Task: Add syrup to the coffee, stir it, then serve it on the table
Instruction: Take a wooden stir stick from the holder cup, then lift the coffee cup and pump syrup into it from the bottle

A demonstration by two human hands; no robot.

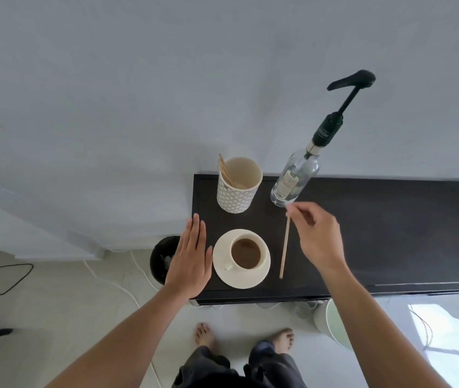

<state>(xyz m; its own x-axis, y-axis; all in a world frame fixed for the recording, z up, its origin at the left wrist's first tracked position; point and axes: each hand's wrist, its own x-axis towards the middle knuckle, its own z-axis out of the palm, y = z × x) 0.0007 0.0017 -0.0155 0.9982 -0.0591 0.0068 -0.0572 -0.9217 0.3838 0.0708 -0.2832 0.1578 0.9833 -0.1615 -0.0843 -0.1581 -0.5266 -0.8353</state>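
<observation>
A cream cup of brown coffee (pixel 246 253) stands on a cream saucer (pixel 222 271) near the front left of a dark table (pixel 376 233). My left hand (pixel 191 261) lies flat and open on the table just left of the saucer. My right hand (pixel 316 233) pinches the top end of a wooden stir stick (pixel 284 247), which hangs or rests to the right of the saucer. A clear glass syrup bottle (pixel 295 179) with a black pump top (pixel 351 81) stands behind my right hand.
A patterned paper cup (pixel 236 197) holding more wooden sticks stands at the table's back left. A black bin (pixel 161 259) sits on the floor left of the table, with cables nearby. A pale green bin (pixel 331 323) stands under the table's front edge. My bare feet are below.
</observation>
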